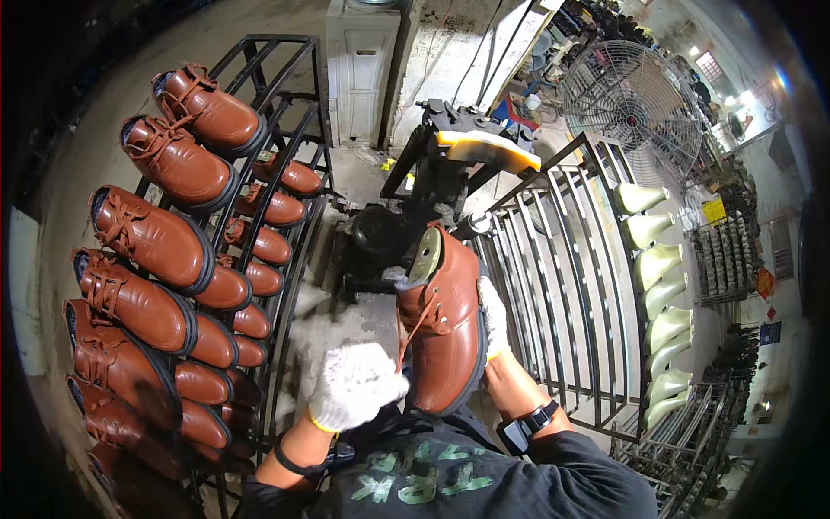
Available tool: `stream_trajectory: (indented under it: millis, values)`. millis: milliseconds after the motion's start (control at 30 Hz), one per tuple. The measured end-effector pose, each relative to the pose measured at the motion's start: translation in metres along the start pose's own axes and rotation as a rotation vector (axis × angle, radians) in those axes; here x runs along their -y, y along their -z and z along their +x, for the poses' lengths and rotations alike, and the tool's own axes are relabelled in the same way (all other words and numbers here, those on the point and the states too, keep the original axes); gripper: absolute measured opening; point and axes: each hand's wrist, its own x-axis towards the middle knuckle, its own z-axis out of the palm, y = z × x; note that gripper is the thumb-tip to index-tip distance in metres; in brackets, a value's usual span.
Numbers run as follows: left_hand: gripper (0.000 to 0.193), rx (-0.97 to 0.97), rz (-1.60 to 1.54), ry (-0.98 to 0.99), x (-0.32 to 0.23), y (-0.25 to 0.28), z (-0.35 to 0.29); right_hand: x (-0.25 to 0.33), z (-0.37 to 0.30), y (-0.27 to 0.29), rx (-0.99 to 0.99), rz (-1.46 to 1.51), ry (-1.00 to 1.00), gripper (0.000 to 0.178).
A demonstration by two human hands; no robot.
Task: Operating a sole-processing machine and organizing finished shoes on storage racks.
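Left hand (356, 387) curls beside the shoe (447, 346), right hand (494, 320) supporting it.

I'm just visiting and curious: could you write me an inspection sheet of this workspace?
Surface: patchy grey floor
Job's things: brown shoe, held up, with a lace trailing
Hands: both gloved in white; right hand holds the shoe, left hand is curled by the lace, grip unclear
Clutter: mixed items behind the machine
Cables: dark lines on the pale wall, probably cables
Surroundings: black rack of brown shoes left; pale foot-shaped forms and large fan right
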Motion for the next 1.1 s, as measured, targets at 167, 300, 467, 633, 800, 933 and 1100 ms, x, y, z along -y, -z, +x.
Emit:
stream_trajectory:
  millis: [167, 300, 467, 633, 800, 933, 1100]
  values:
    - [0.014, 0.173, -0.094, 0.184, -0.013, 0.005, -0.008, 0.004, -0.007, -0.002, 0.020, -0.098, -0.023, 0.038]
    - [0.018, 0.017, -0.294, 0.402, -0.014, -0.016, -0.018, 0.012, -0.001, -0.001, -0.027, -0.067, 0.006, 0.035]
    - [0.022, 0.117, -0.214, 0.413, -0.017, -0.024, -0.014, 0.016, 0.000, 0.011, -0.046, -0.094, 0.023, 0.034]
    - [0.013, 0.046, -0.916, 0.824, -0.020, -0.041, -0.022, 0.015, -0.008, 0.005, 0.020, -0.184, 0.051, 0.037]
    - [0.011, -0.192, -1.476, 1.027, -0.023, -0.045, -0.018, 0.014, -0.008, 0.007, 0.043, -0.070, -0.044, 0.035]
    - [0.007, -0.162, -1.539, 1.060, -0.019, -0.052, -0.016, 0.016, -0.013, 0.003, 0.081, -0.126, -0.008, 0.035]
    - [0.006, -0.346, -1.484, 0.905, -0.019, -0.035, -0.027, 0.033, -0.013, -0.001, -0.048, -0.234, 0.072, 0.044]
